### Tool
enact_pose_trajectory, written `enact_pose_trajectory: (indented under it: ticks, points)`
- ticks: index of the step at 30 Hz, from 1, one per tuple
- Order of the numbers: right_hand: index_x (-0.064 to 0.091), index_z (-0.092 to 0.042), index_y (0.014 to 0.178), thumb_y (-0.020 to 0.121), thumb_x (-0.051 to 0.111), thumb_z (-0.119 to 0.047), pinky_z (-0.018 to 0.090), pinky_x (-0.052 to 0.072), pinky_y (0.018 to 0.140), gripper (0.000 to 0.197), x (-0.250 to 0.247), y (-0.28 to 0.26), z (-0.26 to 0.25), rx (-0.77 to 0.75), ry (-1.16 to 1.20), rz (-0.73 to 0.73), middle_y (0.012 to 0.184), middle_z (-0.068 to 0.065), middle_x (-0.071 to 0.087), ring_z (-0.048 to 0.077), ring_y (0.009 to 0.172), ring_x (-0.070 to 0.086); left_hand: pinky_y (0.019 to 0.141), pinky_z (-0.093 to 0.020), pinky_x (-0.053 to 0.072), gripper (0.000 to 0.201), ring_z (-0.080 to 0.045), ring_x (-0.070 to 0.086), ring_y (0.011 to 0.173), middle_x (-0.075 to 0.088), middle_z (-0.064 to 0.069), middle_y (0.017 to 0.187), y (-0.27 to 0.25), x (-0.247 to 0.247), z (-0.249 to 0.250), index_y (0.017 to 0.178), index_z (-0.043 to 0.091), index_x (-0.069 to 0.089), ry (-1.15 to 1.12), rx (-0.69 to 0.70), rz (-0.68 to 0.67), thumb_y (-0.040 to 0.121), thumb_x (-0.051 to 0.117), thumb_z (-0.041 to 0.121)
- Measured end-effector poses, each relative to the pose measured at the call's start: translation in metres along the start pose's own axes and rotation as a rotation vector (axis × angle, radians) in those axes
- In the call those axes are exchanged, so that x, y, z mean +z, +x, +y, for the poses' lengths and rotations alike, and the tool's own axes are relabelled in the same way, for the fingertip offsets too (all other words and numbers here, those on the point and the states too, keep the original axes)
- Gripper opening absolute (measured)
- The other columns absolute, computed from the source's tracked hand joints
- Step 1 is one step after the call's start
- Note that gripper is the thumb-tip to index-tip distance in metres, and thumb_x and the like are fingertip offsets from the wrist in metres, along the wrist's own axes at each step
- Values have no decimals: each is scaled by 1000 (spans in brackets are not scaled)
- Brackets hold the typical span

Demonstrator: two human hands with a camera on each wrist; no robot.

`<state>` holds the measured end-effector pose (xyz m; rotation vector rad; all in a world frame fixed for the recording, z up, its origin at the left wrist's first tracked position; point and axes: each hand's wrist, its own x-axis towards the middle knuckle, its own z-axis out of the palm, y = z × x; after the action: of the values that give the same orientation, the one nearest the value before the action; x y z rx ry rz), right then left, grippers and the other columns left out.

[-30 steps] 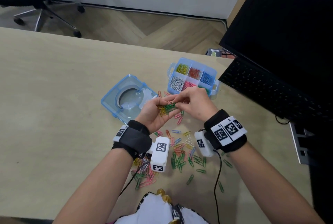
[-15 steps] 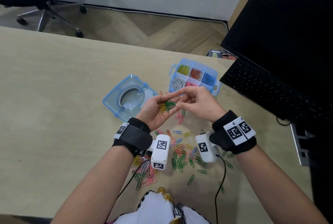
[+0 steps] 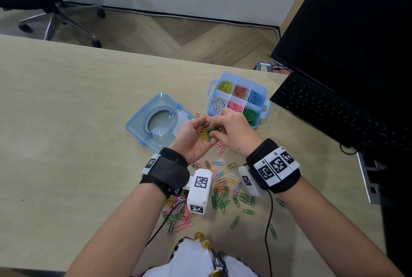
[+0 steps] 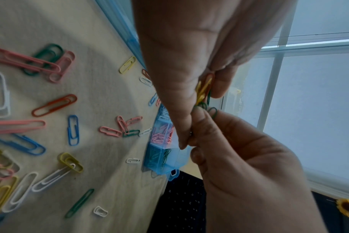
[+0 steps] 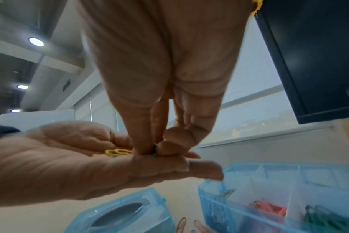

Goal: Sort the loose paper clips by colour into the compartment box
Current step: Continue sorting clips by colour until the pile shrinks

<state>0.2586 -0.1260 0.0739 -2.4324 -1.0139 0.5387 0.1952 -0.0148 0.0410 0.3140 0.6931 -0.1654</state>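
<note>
Compartment box (image 3: 263, 93) – six cells, clips sorted by colour. Left hand (image 3: 191, 138) palm-up, cupping yellow & green clips (image 3: 205, 133); right hand (image 3: 231, 132) pinches a green clip (image 4: 213, 112) – thumb & forefinger.

The right hand (image 3: 231, 129) now sits lower and closer over the left hand (image 3: 191, 136) than half a second ago — its fingertips (image 5: 147, 148) dip into the cupped palm and pinch a green clip (image 3: 210, 130). The yellow clips (image 3: 203, 135) show more plainly in that palm.
</note>
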Motion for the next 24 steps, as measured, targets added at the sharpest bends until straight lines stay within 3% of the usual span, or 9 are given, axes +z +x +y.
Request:
enact_pose_trajectory:
  ticks: [3,6,9,11,15,17,19,22,24]
  points:
    - [65,-6,100,91,59,-15,38,45,87,14,-1,1,2,-6,-47,-84,97,6,44,26,94,54,71,-25,49,33,-17,62,66,60,-10,80,1,0,-1,96,-1,58,-7,-16,-10,101,31,18]
    - [60,-8,96,93,57,-16,39,45,89,9,-4,-2,8,-23,19,-83,98,4,50,22,94,55,78,-33,56,39,-24,67,72,65,-17,84,-1,2,3,92,-7,60,29,-26,-30,101,30,16]
    - [54,-13,92,96,52,-10,27,52,71,5,-13,-4,13,78,490,-72,90,6,66,10,77,66,87,-46,51,44,-37,68,88,65,-30,98,-4,3,5,94,-14,63,51,-34,-61,100,30,15]
    - [51,-12,91,99,42,-6,17,43,51,14,-22,-6,16,196,887,-93,79,3,63,6,59,57,91,-48,49,44,-41,62,101,63,-30,107,-4,3,6,103,-16,61,79,-38,-55,99,31,16]
    - [50,-12,79,97,33,-18,18,32,45,26,-37,-9,24,352,1390,-147,68,1,53,11,54,45,93,-42,50,45,-40,61,108,62,-30,116,-5,3,6,112,-14,59,104,-58,-82,99,28,16]
    - [47,-14,72,97,37,-22,18,25,43,28,-38,-9,20,377,1335,-105,61,-2,46,11,52,38,92,-42,50,44,-39,63,105,62,-30,117,-4,4,5,113,-12,59,100,-49,-79,100,28,16]
    - [48,-14,69,98,45,-20,17,24,41,29,-32,-11,11,362,1053,-57,55,-8,48,9,48,38,91,-43,50,45,-36,66,97,64,-29,112,-2,5,4,107,-11,64,77,-28,-62,100,30,18]
    - [60,-9,76,90,61,-26,21,46,56,22,-15,-13,-1,292,524,3,71,-7,68,4,58,58,87,-38,51,44,-30,67,90,63,-24,111,1,3,3,116,-10,59,44,0,-43,100,30,20]
    - [62,-15,78,82,70,-35,23,45,61,21,-5,-14,-6,293,301,41,71,-8,64,4,63,55,87,-35,52,44,-29,62,94,57,-22,116,3,1,3,125,-8,53,47,16,-27,100,30,21]
